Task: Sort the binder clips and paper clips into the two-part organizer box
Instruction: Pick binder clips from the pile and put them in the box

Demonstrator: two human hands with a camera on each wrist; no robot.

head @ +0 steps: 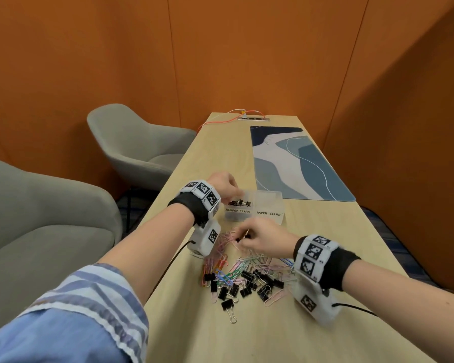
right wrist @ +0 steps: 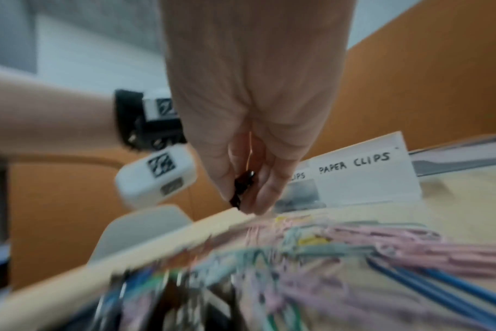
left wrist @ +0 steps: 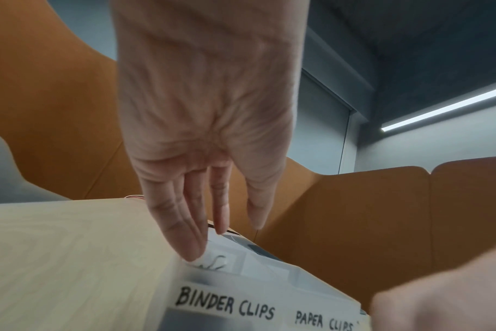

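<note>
The translucent two-part organizer box (head: 269, 218) stands on the wooden table, labelled BINDER CLIPS on its left half and PAPER CLIPS on its right. Black binder clips (head: 239, 203) lie in the left compartment. My left hand (head: 233, 191) hovers over that compartment with straight fingers (left wrist: 194, 237) pointing down and holding nothing. A mixed pile of coloured paper clips and black binder clips (head: 247, 276) lies in front of the box. At the pile's far edge, my right hand (head: 243, 238) pinches a black binder clip (right wrist: 242, 188) between thumb and fingers.
A blue patterned desk mat (head: 294, 163) lies behind the box to the right. A power strip with an orange cable (head: 252, 117) sits at the table's far end. Two grey armchairs (head: 131, 142) stand left of the table, whose left edge (head: 165, 258) runs close to the pile.
</note>
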